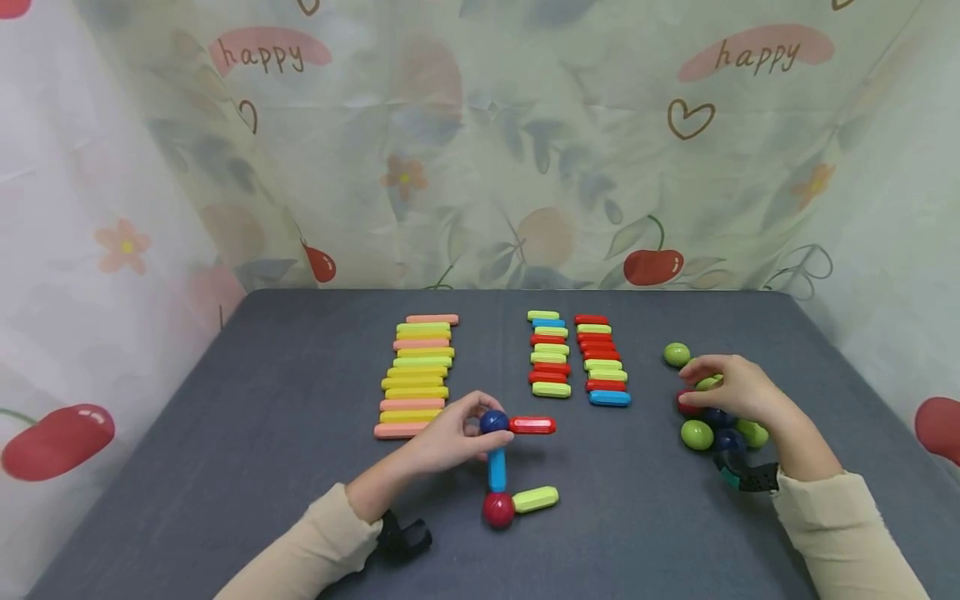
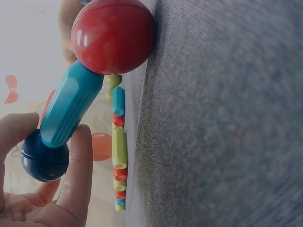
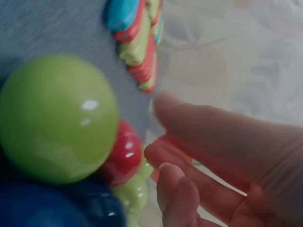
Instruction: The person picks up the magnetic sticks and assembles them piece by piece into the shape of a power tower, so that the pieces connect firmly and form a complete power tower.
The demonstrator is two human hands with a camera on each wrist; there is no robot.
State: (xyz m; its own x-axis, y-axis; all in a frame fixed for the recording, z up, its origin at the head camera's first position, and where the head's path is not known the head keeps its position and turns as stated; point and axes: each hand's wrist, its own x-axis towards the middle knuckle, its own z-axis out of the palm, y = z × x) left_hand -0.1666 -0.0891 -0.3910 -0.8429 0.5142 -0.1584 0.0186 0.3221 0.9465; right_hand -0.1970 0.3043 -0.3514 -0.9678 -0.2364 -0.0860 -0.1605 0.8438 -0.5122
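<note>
My left hand pinches a dark blue ball between thumb and fingers. A red stick points right from that ball, and a blue stick joins it to a red ball nearer the front. From the red ball a lime stick extends right. My right hand hovers over the ball pile with bent, relaxed fingers and nothing between them, close to another red ball.
Around the right hand lie green balls and dark blue balls. Long pink, yellow and lime sticks form a column left of centre. Two columns of short sticks lie right of centre. A patterned curtain hangs behind.
</note>
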